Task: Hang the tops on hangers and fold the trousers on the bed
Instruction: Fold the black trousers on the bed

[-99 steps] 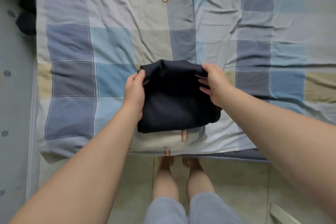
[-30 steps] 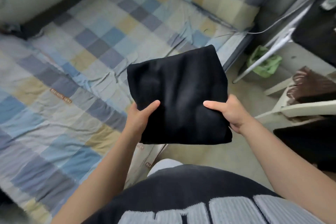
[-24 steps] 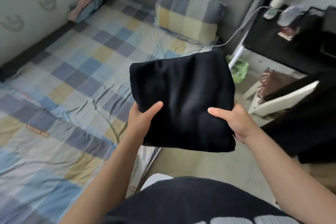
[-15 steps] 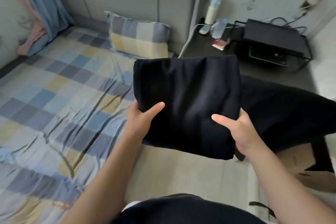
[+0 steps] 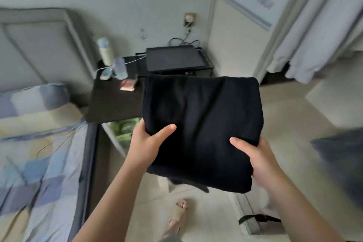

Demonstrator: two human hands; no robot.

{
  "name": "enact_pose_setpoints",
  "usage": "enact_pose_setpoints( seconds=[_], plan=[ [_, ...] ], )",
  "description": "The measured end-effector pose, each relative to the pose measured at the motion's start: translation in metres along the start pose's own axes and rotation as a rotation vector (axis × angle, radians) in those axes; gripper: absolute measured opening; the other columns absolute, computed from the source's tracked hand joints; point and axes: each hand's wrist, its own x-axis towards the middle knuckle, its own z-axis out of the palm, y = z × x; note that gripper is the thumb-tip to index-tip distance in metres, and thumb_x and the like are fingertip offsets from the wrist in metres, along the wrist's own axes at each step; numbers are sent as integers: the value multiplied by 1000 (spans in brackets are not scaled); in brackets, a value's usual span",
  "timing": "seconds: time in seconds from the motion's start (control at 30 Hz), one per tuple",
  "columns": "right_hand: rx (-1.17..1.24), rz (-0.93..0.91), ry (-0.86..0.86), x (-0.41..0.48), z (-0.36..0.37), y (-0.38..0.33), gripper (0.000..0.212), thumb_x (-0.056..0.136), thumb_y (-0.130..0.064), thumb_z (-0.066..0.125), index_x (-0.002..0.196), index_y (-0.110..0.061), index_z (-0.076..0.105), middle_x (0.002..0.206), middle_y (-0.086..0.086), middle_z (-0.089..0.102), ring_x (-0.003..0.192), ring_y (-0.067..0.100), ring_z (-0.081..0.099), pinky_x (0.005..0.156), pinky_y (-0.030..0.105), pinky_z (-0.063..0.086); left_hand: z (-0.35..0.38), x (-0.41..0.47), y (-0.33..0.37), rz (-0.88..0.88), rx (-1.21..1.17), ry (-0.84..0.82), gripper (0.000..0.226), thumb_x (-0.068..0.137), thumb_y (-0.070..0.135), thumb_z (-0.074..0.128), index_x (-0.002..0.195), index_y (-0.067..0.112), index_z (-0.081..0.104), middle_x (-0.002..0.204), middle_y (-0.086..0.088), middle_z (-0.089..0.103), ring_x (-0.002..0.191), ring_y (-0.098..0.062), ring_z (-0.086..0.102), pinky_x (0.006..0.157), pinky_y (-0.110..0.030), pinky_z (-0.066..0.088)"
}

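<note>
Item: folded black trousers, a thick squarish bundle, held flat in the air in front of the person, over the pale tiled floor and clear of the bed, which lies to the left. Left hand: grips the bundle's near left corner, thumb laid across the top, fingers hidden beneath. Right hand: grips the near right edge likewise, thumb on top, fingers tucked under and out of sight. A loose fold of dark cloth hangs a little below the bundle's near edge. Bed: checked sheet in blue, grey and yellow, blurred; a matching checked pillow at its head against a grey padded headboard. Black bedside table: stands between the bed and the trousers, partly covered by the bundle; on it a pale upright bottle, a small reddish packet and some blurred clear items with a white cable. Black wire rack: behind the table, against the wall, cables running up to a wall socket. Green bag: on the floor under the table's edge. White curtain: upper right. Dark cloth: at the right edge, too blurred to name. One bare foot shows on the floor below the trousers.
</note>
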Motion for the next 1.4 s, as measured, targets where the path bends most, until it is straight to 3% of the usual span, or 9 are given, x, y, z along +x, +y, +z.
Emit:
enact_pose_setpoints(
  seconds=[0.13, 0.4, 0.6, 0.77, 0.93, 1.07, 1.2, 1.3, 1.4],
  plan=[
    [40, -38, 193, 33, -42, -25, 34, 87, -8, 71, 119, -16, 68, 113, 3, 75, 104, 24, 72, 92, 46, 55, 75, 68, 22, 28, -21, -206, 33, 80, 20, 84, 110, 23, 69, 102, 14, 77, 96, -3, 71, 79, -21, 55],
    [179, -83, 627, 64, -109, -44, 60, 65, -26, 79, 123, -18, 65, 111, 3, 76, 99, 23, 74, 79, 38, 56, 222, 168, 45, -43, 60, -670, 37, 81, 27, 83, 114, 26, 67, 103, 10, 77, 96, -13, 74, 85, -36, 59],
    [247, -43, 877, 58, -169, -35, 51, 69, -25, 80, 118, -23, 67, 108, 2, 76, 98, 25, 74, 87, 45, 57, 328, 176, 34, -101, 123, -899, 38, 79, 32, 85, 112, 33, 66, 101, 11, 77, 94, -14, 74, 88, -42, 60],
    [309, -35, 959, 66, -223, -22, 39, 82, -19, 78, 118, -25, 66, 107, -1, 77, 98, 23, 74, 90, 46, 57, 401, 170, 27, -74, 152, -997, 42, 81, 33, 83, 118, 28, 66, 104, 7, 76, 92, -14, 75, 83, -38, 60],
    [414, -13, 1012, 84, -284, -8, 31, 85, -23, 78, 114, -27, 67, 104, -3, 77, 92, 19, 75, 86, 40, 58, 470, 157, 22, -35, 180, -1060, 33, 84, 25, 81, 111, 34, 64, 105, 9, 75, 95, -11, 73, 83, -32, 58],
    [498, 19, 1057, 108, -326, 6, 43, 84, -26, 79, 125, -22, 66, 107, -1, 77, 95, 21, 75, 89, 43, 58, 521, 151, 10, -15, 230, -1045, 37, 84, 22, 81, 117, 27, 64, 106, 7, 74, 96, -10, 71, 84, -32, 57],
    [491, 6, 1197, 129, -347, 17, 40, 85, -24, 79, 123, -28, 66, 110, -4, 74, 100, 18, 71, 95, 43, 56, 563, 149, -7, -36, 286, -1058, 40, 83, 17, 82, 117, 21, 62, 105, 7, 72, 96, -11, 69, 82, -29, 55],
    [499, -36, 1271, 145, -359, 21, 33, 88, -21, 76, 111, -41, 65, 111, -10, 72, 103, 13, 69, 93, 38, 56, 597, 149, -22, -31, 326, -1067, 54, 74, 27, 88, 121, 20, 63, 107, 5, 73, 98, -14, 70, 85, -33, 56],
    [484, -43, 1361, 156, -378, 27, 31, 87, -24, 76, 106, -46, 65, 109, -13, 73, 102, 10, 69, 95, 39, 56, 633, 146, -36, -28, 336, -1106, 51, 80, 20, 85, 125, 20, 63, 108, 8, 72, 98, -9, 70, 84, -28, 56]
  ],
)
